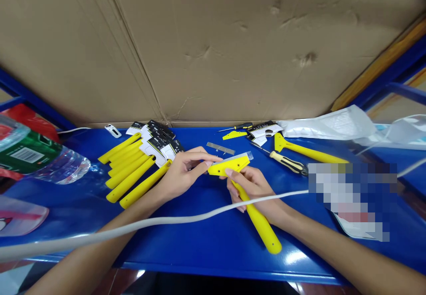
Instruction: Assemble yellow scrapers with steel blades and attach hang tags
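A yellow scraper point(261, 224) with a long handle lies in my right hand point(254, 186), whose fingers close around it just below the head. My left hand point(186, 171) pinches the left end of the scraper head between thumb and forefinger. Along the head's far edge runs a metal blade point(229, 158), with a clear strip showing at its right end. Two dark holes show in the head. Just beyond my hands, a loose flat metal blade point(220, 147) lies on the blue table point(193, 228), near tiny bits too small to name.
Several yellow scrapers point(131, 177) with black-and-white cards point(156, 137) lie at left, near a bottle point(43, 153). At right are a screwdriver point(288, 163), a smaller screwdriver point(239, 127), a yellow head piece point(234, 135) and another scraper point(309, 152). A white cable point(186, 219) crosses in front.
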`<state>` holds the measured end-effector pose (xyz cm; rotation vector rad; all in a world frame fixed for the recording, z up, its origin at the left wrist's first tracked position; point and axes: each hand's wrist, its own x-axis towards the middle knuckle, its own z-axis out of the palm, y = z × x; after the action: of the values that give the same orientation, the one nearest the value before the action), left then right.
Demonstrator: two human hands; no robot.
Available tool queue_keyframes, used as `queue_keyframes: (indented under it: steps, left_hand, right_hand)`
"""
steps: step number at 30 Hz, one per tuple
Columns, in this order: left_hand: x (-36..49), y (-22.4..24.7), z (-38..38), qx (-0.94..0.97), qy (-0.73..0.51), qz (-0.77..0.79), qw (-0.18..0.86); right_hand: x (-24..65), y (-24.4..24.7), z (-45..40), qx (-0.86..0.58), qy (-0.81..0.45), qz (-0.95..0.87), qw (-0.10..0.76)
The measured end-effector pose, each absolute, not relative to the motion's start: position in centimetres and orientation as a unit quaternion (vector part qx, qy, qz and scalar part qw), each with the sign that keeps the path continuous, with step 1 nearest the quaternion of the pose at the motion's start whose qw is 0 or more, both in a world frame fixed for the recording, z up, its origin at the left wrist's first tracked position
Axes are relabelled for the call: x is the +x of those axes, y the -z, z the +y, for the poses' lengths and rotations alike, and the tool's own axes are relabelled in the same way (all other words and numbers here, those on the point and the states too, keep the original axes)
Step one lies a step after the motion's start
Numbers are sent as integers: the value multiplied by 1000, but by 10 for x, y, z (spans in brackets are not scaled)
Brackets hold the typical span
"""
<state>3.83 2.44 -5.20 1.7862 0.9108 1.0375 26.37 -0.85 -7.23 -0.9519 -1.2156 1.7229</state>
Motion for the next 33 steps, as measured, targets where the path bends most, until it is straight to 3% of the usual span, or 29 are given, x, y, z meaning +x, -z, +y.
queue_keyframes:
  steps: [33]
  left_hand:
    - [39,46,22,742,-429,334,393]
  right_hand:
    - [267,67,-8,-365,-674,-467,441]
